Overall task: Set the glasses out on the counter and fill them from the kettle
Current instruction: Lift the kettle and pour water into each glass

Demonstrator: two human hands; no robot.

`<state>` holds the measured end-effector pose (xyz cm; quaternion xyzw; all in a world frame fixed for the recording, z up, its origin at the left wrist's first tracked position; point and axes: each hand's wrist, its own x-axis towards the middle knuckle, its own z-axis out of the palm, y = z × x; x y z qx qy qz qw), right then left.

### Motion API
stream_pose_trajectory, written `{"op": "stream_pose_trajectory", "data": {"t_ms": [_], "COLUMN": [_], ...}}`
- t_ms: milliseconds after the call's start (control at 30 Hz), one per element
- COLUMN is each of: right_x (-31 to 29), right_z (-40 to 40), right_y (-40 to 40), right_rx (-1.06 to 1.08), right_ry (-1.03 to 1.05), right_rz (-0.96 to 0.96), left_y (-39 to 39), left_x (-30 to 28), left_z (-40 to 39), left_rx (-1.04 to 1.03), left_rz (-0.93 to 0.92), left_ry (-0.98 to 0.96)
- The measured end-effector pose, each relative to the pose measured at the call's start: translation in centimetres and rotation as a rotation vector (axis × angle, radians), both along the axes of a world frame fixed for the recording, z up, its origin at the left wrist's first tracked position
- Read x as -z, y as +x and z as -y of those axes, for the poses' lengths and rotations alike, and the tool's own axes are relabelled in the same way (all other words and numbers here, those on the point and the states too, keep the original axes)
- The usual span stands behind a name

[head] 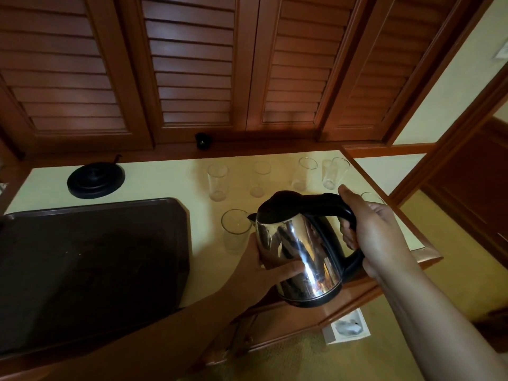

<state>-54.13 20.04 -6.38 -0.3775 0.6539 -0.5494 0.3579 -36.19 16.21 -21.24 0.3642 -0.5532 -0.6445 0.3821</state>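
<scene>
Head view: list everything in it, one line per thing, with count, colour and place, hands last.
kettle: one, shiny steel with black lid and handle, held above the counter's front edge, spout beside the nearest glass
glasses: six visible, clear, standing on the counter; four in a back row, one by the spout, one partly hidden behind the right hand
kettle base: one, black, back left of the counter
tray: one, dark brown, left on the counter
counter: one, pale yellow with wooden edge
shutter doors: brown louvred wood, behind the counter
small black object: one, on the ledge under the shutters
left hand: one, fingers against the kettle's body
right hand: one, gripping the kettle's handle
</scene>
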Motion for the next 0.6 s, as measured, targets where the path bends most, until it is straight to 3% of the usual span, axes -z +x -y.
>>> {"op": "stream_pose_trajectory", "data": {"t_ms": [600], "right_x": [-0.4], "right_z": [0.1], "right_y": [-0.1], "right_rx": [-0.015], "right_ry": [0.003], "right_rz": [-0.021], "left_y": [-0.3], "left_x": [-1.3], "left_z": [-0.2], "left_rx": [0.001], "left_rz": [-0.054], "left_ry": [0.005]}}
